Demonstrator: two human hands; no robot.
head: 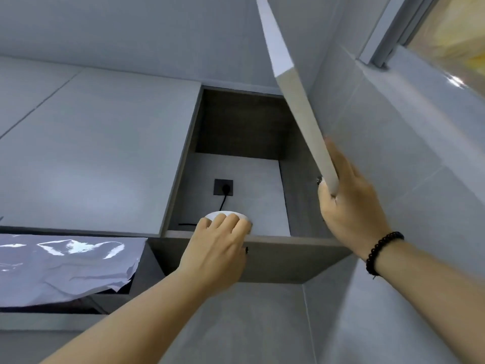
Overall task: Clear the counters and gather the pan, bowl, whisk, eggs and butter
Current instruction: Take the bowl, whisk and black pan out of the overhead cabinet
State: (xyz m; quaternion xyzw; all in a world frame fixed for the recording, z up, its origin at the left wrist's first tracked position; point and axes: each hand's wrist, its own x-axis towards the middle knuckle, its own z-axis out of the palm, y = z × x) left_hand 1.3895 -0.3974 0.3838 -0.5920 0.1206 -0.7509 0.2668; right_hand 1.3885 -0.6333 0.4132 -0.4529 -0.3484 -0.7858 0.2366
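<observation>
I look up into an open wall cabinet point(236, 122). A white bowl point(223, 214) stands at the front of its bottom shelf, mostly hidden by my fingers. My left hand point(217, 245) reaches up over the shelf edge and grips the bowl's side. My right hand point(349, 203) holds the lower corner of the swung-open grey cabinet door point(296, 101), fingers on its outer face and thumb behind. A dark bead bracelet sits on my right wrist.
A black socket point(223, 187) with a plugged-in cable sits on the cabinet's back wall. Crumpled foil point(63, 266) covers the range hood at lower left. Closed cabinet fronts point(91, 143) lie to the left, grey tiled wall and a window point(451, 35) to the right.
</observation>
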